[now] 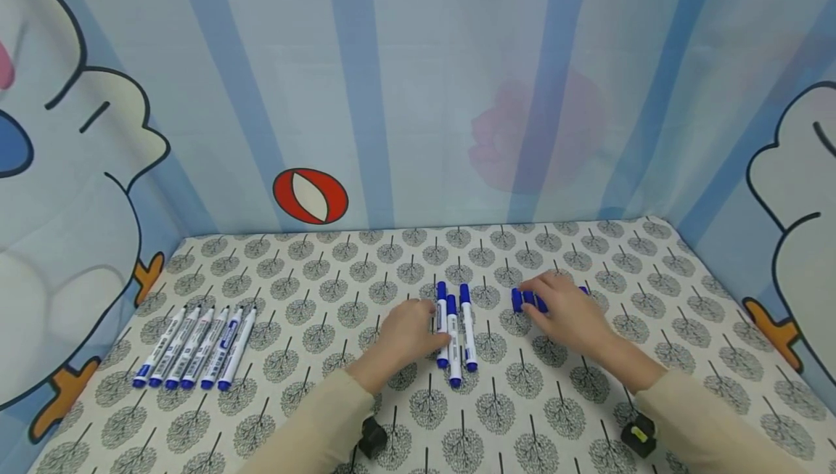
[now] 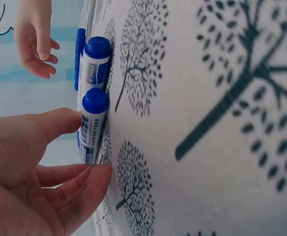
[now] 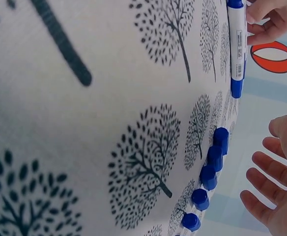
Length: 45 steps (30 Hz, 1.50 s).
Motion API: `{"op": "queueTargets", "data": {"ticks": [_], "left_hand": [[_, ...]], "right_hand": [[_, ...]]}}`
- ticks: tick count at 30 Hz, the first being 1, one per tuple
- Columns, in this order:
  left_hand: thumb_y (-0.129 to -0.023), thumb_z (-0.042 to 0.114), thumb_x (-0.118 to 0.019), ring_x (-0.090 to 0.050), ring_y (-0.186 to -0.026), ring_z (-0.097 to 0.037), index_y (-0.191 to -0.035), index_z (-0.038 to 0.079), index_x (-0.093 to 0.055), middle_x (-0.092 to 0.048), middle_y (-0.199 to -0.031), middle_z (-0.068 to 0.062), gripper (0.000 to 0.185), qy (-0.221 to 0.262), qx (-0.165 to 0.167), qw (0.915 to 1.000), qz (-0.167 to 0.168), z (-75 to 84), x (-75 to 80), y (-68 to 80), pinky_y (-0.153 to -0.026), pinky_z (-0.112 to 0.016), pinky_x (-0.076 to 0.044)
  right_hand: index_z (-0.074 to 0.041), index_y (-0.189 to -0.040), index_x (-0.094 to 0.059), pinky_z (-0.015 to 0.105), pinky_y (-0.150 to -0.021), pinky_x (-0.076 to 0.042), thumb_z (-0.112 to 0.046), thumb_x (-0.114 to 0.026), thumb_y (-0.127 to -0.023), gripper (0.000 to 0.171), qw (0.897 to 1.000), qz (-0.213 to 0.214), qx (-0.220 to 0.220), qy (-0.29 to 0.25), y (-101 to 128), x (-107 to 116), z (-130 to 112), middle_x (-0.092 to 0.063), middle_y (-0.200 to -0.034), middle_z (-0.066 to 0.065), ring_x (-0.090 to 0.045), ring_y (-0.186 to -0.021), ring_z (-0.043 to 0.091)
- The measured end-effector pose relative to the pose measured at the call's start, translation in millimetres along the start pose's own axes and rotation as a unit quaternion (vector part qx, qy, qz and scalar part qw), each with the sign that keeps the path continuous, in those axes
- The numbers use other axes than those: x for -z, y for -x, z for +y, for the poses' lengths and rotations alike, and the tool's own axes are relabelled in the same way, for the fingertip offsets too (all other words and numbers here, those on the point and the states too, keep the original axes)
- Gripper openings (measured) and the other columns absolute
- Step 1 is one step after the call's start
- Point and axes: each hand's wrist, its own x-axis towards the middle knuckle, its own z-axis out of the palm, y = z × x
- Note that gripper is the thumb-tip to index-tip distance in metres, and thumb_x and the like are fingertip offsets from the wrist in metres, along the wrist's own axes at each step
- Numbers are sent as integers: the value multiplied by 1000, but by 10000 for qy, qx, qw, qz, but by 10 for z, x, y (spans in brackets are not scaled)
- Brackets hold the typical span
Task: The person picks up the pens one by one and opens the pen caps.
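Hung at 12 o'clock in the head view, one striped blue curtain (image 1: 444,60). Spread below, towards 6 o'clock, one white surface (image 1: 483,423) printed with dark trees. Printed on the curtain, two large white cartoon figures (image 1: 65,205), at 9 and 3 o'clock.

Reaching in from 7 and 4 o'clock, two cream sleeves (image 1: 313,423). At 6 o'clock, one left hand (image 1: 405,332), with thumb and curled fingers around the leftmost capped marker (image 1: 442,321); cannot tell how firmly. At 4 o'clock, one right hand (image 1: 567,314), fingers relaxed and spread, a gap showing between fingertips and caps in the right wrist view.

Printed towards 9 o'clock, one red-and-white ball (image 1: 310,196). At 8 o'clock, lying side by side with tips towards 1 o'clock, six uncapped markers (image 1: 191,348). Near 6 o'clock, three capped markers in all, blue at both ends, the middle one set slightly lower.

Beside the wrists, at 6 and between 4 and 5 o'clock, two small black devices (image 1: 373,437). Lined up at 4 o'clock, five blue caps (image 3: 209,177) countable in the right wrist view, plus a sliver of blue at its lower edge.
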Motion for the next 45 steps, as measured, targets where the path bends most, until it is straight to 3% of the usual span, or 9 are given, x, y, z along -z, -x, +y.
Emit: {"op": "queueTargets", "data": {"ticks": [9,14,24,34,45], "left_hand": [[-73,17,-73,-53,-48,-12,-103,-1,-60,-55,-69,-2,38,758,392,9962,-175,13,-35,-17,-42,-24,-45],[-72,11,-71,-55,-44,-12,-111,-5,-57,-56,-69,-4,45,1042,448,9934,-166,18,-33,-2,-38,-23,-46],[-71,10,-70,-53,-41,-13,-95,-2,-59,-56,-62,-3,29,1153,377,9925,-137,-17,-39,-4,-37,-24,-45],[-70,13,-67,-54,-49,-14,-111,-3,-59,-59,-71,-4,44,1073,450,9932,-31,-110,-17,-21,-44,-27,-45],[-73,11,-65,-53,-48,-15,-112,0,-59,-59,-69,-3,41,1119,434,9927,-69,-172,83,22,-40,-25,-43]], "right_hand": [[-7,-107,-64,41,-76,-51,-19,-72,-77,32,9996,165,234,36,10,-13,-40,-64,-100,10,-60,-91,27],[-7,-106,-64,42,-78,-51,-19,-72,-77,32,9994,186,280,48,3,-23,-35,-64,-100,10,-60,-91,27],[-7,-103,-65,41,-79,-51,-18,-71,-77,29,9986,300,431,13,6,-40,-48,-65,-100,9,-61,-92,27],[-7,-104,-64,41,-78,-50,-18,-69,-79,28,9992,202,350,-7,18,-46,-43,-64,-101,9,-60,-92,27],[-7,-104,-64,40,-78,-51,-19,-69,-80,27,9989,224,419,-25,16,-48,-57,-64,-101,8,-60,-93,26]]}}
